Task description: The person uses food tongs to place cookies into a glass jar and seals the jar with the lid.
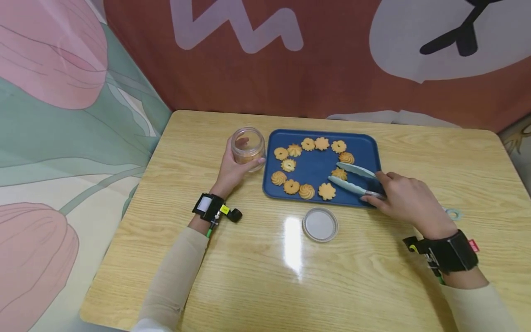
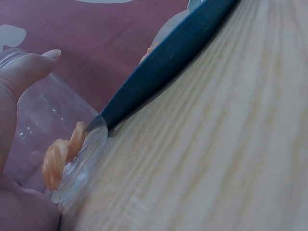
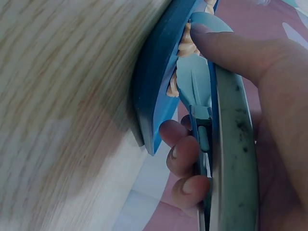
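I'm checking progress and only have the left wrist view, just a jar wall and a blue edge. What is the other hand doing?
Observer: The right hand holds tongs over the blue tray, their tips on either side of one cookie.
Operator: Is the jar upright on the table?
Observer: Yes, the jar stands upright left of the tray, gripped by the left hand.
Operator: Where is its lid?
Observer: A round lid lies flat on the table, in front of the tray.
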